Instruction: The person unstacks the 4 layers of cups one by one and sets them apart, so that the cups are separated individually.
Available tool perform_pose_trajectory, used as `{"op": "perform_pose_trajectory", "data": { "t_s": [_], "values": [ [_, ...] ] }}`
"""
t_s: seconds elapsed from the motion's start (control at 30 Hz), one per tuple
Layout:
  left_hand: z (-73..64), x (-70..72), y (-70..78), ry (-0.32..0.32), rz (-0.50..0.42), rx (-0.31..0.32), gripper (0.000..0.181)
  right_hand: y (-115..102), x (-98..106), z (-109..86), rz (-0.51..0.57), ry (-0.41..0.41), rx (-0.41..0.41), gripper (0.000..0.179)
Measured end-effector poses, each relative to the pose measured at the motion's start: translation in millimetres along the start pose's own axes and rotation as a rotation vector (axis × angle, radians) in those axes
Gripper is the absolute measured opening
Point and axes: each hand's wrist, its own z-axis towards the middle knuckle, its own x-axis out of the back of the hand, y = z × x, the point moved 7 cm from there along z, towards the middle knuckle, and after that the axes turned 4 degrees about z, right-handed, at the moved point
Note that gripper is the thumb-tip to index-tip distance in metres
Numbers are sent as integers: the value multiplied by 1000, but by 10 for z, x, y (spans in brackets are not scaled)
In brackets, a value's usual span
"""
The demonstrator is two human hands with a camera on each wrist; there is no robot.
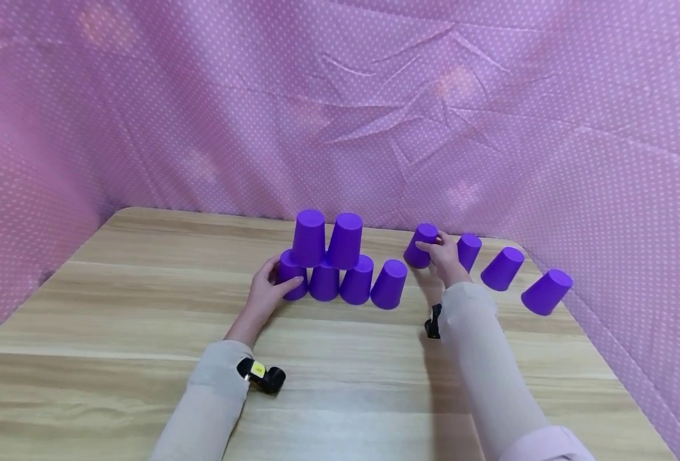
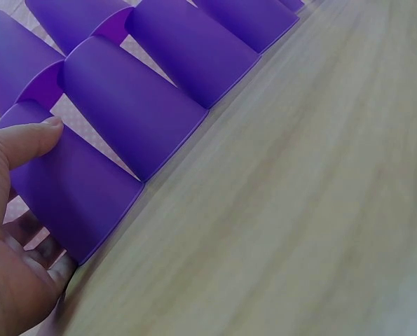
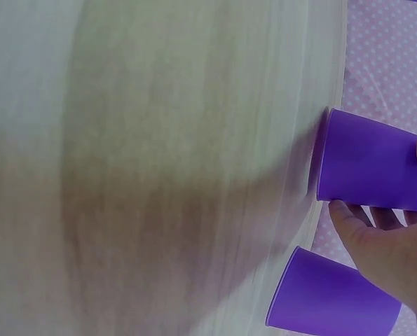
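Purple cups stand upside down on the wooden table. My left hand [image 1: 263, 296] holds the leftmost cup [image 2: 78, 185] of the bottom row, thumb across its front and fingers round its outer side. Two upper cups, one left [image 1: 308, 240] and one right [image 1: 345, 242], rest on that row. At the row's right end is a cup [image 1: 389, 285] with nothing on top. Farther right, my right hand [image 1: 447, 258] grips a separate cup [image 1: 417, 253] between thumb and fingers. Whether that cup touches the table I cannot tell.
Three more upturned cups, a near-hand one [image 1: 469, 250], a middle one [image 1: 502, 269] and an outer one [image 1: 547, 292], stand along the right side of the table [image 1: 340, 384]. Pink dotted cloth [image 1: 340, 115] hangs behind the table. Black wrist cameras sit on both sleeves.
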Motion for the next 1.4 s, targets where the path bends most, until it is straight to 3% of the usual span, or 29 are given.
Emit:
{"op": "perform_pose_trajectory", "data": {
  "t_s": [0.13,0.37,0.67,0.83,1.03,1.23,1.4],
  "values": [
    [-27,-16,58,0,-2,-7,57,-5,-10,-12,27,-20,6,65],
    [-17,-31,50,4,4,-3,57,20,36,-15,-17,-1,-22,67],
    [80,-52,-183,-5,14,4,60,78,98,25,-11,29,-56,69],
    [70,-54,-165,2,26,-10,60,57,95,41,17,21,-44,70],
    [-15,-51,14,3,28,-4,59,-38,90,17,-88,-2,-11,71],
    [92,-19,-204,18,41,-13,59,-111,65,-4,-216,-48,-1,76],
    [92,-1,-220,26,35,-26,59,-210,33,-1,-252,-95,75,77]
  ]
}}
